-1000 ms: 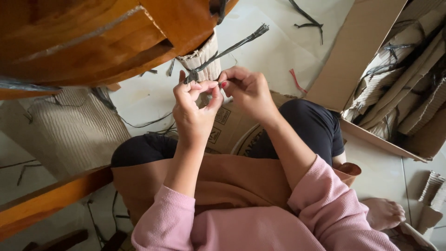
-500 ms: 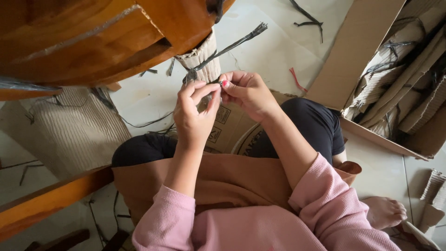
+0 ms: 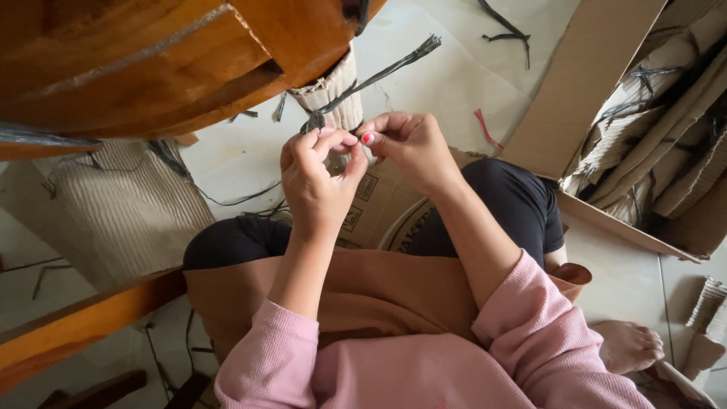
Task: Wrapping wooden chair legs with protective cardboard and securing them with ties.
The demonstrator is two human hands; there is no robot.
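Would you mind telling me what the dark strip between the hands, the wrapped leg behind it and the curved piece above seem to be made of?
The dark strip, pinched by the left hand and right hand, looks like flat matte plastic strapping; its far end is frayed. The wrapped leg appears covered in ribbed corrugated cardboard, tan and dull. The curved piece looks like varnished wood, with visible grain and an orange-brown gloss.

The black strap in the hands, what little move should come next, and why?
Probably a gentle pull to snug it. The left hand and right hand pinch the black strap close together beside the corrugated wrapping on the wooden furniture. Its frayed end sticks out loose toward the floor, so it looks not yet tight. The knot itself is hidden by the fingers.
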